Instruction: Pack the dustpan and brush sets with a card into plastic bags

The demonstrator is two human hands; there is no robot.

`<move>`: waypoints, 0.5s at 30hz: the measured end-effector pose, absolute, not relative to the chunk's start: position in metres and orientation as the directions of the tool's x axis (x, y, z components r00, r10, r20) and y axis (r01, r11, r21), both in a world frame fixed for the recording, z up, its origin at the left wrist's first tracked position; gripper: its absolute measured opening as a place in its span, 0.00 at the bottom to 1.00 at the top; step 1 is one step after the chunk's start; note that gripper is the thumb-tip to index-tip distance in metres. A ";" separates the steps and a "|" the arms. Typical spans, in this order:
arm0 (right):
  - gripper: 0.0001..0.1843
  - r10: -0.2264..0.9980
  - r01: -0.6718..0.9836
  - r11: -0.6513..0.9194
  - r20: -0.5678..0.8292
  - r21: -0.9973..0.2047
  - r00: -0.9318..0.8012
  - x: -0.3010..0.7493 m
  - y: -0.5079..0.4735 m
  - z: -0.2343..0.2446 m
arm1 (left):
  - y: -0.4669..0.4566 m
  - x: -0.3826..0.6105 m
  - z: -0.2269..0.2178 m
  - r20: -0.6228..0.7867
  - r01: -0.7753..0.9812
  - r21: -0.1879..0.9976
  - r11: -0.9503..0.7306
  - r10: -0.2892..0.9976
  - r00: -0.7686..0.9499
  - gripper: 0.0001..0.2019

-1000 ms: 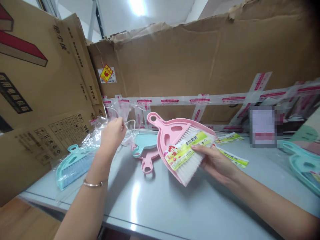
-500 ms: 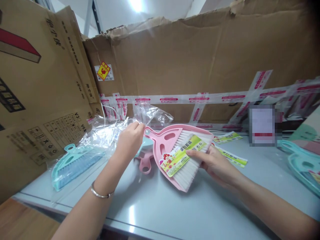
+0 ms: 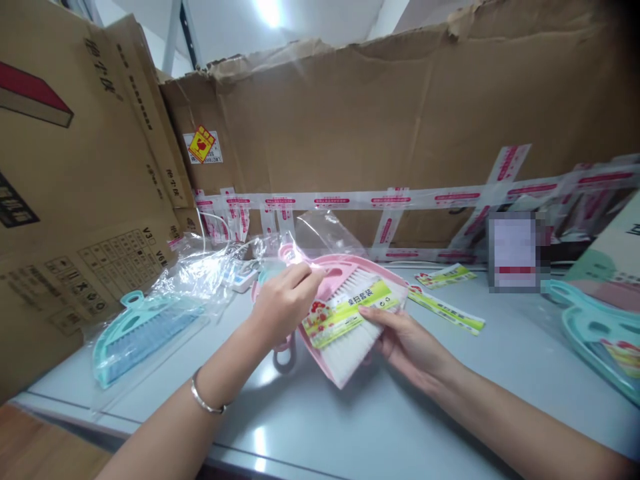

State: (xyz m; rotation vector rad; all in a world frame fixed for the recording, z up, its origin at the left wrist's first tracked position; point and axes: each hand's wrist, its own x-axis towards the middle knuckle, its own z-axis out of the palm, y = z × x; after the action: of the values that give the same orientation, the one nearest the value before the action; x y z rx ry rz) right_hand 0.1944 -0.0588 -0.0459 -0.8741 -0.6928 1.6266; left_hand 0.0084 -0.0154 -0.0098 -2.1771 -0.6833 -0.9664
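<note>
My right hand (image 3: 413, 337) grips a pink dustpan (image 3: 385, 267) by its right side, with the thumb pressing a printed label card (image 3: 345, 312). Under that card lies the white-bristled brush (image 3: 345, 357), nested in the pan. Closed in a pinch, my left hand (image 3: 287, 297) is over the handle end and holds the edge of a clear plastic bag (image 3: 330, 230). The film covers the pink handle; my fingers hide part of it. Behind my left hand, another pink handle (image 3: 284, 343) shows low on the table.
At left, a turquoise dustpan set (image 3: 133, 343) lies in clear film. Loose label cards (image 3: 450, 313) lie right of my hands. Another turquoise dustpan (image 3: 595, 333) is at the right edge. Large cardboard boxes (image 3: 325, 127) stand behind the grey table (image 3: 300, 427).
My left hand has moved right and down from the handle tip across the pan, drawing the clear bag over the handle. The pink dustpan has shifted slightly left in my right hand.
</note>
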 end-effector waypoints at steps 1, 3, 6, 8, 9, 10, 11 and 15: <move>0.25 0.977 -0.592 -0.206 -0.195 -0.779 -0.083 0.195 -0.057 -0.045 | -0.015 0.008 -0.009 0.785 0.678 -0.336 -0.654 0.204 0.585 0.09; 0.25 0.978 -0.676 -0.163 -0.208 -0.719 -0.016 0.196 -0.055 -0.043 | -0.014 0.007 -0.009 0.786 0.683 -0.318 -0.657 0.220 0.578 0.09; 0.25 0.985 -0.707 -0.086 -0.168 -0.702 0.048 0.196 -0.055 -0.042 | -0.014 0.008 -0.010 0.775 0.663 -0.324 -0.675 0.212 0.595 0.10; 0.21 0.990 -0.649 -0.089 -0.136 -0.755 0.022 0.193 -0.059 -0.042 | -0.016 0.009 -0.011 0.764 0.648 -0.338 -0.683 0.203 0.613 0.10; 0.19 0.992 -0.613 -0.106 -0.129 -0.783 -0.006 0.191 -0.062 -0.043 | -0.017 0.010 -0.011 0.757 0.640 -0.347 -0.686 0.198 0.623 0.11; 0.18 0.991 -0.585 -0.126 -0.128 -0.802 -0.039 0.188 -0.066 -0.043 | -0.018 0.012 -0.012 0.751 0.629 -0.359 -0.690 0.187 0.634 0.11; 0.17 0.989 -0.572 -0.147 -0.132 -0.807 -0.067 0.186 -0.069 -0.044 | -0.020 0.013 -0.012 0.743 0.615 -0.375 -0.694 0.171 0.647 0.12; 0.22 0.981 -0.669 -0.188 -0.174 -0.719 -0.089 0.178 -0.073 -0.048 | -0.024 0.017 -0.016 0.706 0.545 -0.437 -0.715 0.103 0.701 0.10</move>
State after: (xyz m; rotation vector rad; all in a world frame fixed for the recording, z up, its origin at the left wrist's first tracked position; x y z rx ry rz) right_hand 0.1781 -0.0730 -0.0476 -0.7598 -0.5559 1.6242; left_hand 0.0172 -0.0236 -0.0155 -2.2579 -0.4922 -0.8851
